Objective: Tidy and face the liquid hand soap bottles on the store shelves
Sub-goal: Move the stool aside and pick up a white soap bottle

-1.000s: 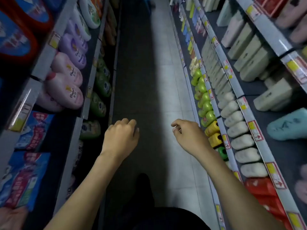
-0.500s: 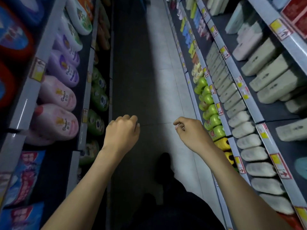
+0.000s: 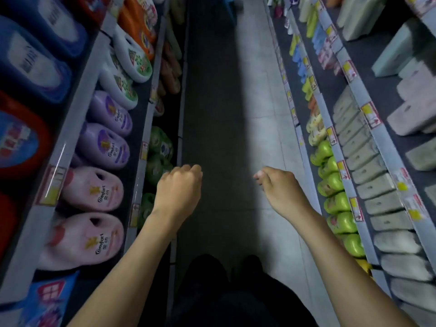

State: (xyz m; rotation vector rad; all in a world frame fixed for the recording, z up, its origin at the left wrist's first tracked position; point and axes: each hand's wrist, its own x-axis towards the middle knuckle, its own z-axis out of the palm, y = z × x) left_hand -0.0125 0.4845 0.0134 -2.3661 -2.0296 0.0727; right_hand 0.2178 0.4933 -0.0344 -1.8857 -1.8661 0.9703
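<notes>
A row of glossy green bottles stands on a low shelf to my right, with cream and yellow bottles further along the same shelf. My right hand hovers over the aisle just left of the green bottles, fingers curled, holding nothing and touching nothing. My left hand is held out at the same height as a fist, also empty, close to the edge of the left shelving.
Left shelves carry pink bottles, purple bottles and, lower down, dark green bottles. Right upper shelves hold grey wrapped packs. A narrow tiled aisle runs ahead between them; my dark trouser legs show below.
I have moved forward along the aisle, so the shelf goods on both sides have slid toward me. Both hands keep the same curled, empty posture in front of me.
</notes>
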